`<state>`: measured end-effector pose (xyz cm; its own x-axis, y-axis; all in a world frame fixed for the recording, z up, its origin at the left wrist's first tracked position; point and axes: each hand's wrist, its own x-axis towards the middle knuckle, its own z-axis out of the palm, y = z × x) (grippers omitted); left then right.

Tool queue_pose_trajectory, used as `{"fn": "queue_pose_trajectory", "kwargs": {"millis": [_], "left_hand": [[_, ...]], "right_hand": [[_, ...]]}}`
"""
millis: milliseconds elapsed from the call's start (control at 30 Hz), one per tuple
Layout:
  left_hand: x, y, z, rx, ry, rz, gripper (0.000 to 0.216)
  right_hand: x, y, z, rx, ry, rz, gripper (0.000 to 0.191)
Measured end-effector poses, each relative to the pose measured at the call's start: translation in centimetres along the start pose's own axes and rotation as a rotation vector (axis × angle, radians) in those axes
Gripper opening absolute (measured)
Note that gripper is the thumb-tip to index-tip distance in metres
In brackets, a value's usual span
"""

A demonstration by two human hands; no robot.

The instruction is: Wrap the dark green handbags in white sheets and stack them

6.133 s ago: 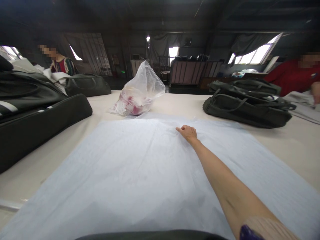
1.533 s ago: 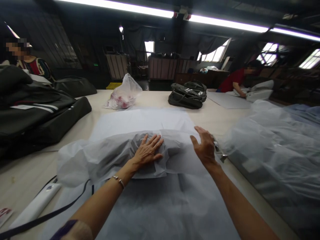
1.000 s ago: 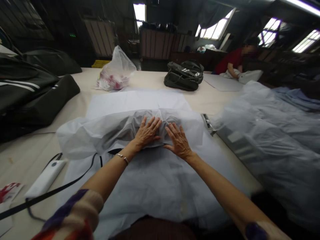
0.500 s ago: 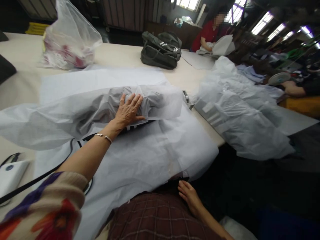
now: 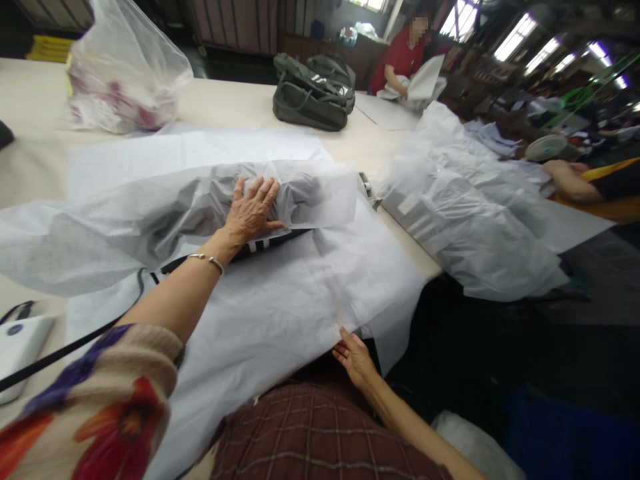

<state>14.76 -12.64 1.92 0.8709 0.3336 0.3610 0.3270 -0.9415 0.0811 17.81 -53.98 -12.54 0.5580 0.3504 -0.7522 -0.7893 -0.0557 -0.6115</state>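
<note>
My left hand [image 5: 251,208] lies with its fingers spread on a thin translucent sheet [image 5: 150,207]. Beneath that sheet is a bulky grey-looking bundle. A black edge with white stripes [image 5: 260,245] shows below my palm. Under it all, a large white paper sheet [image 5: 280,300] spreads over the table and hangs past the near edge. My right hand [image 5: 357,357] is at this hanging edge, thumb on the paper and fingers curled below it, pinching the border. What the fingertips touch underneath is partly hidden.
A dark grey bag [image 5: 315,93] and a clear plastic bag [image 5: 125,87] stand at the back. White-wrapped bundles [image 5: 465,200] are heaped on the right. A white device [image 5: 23,353] with a black cable lies left. Two other people work beyond.
My right hand has moved up and left onto the paper's near edge, where it now pinches it. My left hand stays flat on the covered bundle. The view has shifted slightly.
</note>
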Motion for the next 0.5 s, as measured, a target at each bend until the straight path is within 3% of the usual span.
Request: {"fn": "queue_pose_trajectory", "kwargs": {"millis": [267,500], "left_hand": [[-0.2,-0.4,0.3,-0.011,0.024,0.011,0.095],[-0.2,-0.6,0.6,-0.022,0.063,0.031,0.098]], "right_hand": [[0.0,-0.8,0.7,-0.168,0.023,-0.015,0.049],[-4.1,-5.3,3.5,-0.186,-0.232,-0.121,0.037]]}}
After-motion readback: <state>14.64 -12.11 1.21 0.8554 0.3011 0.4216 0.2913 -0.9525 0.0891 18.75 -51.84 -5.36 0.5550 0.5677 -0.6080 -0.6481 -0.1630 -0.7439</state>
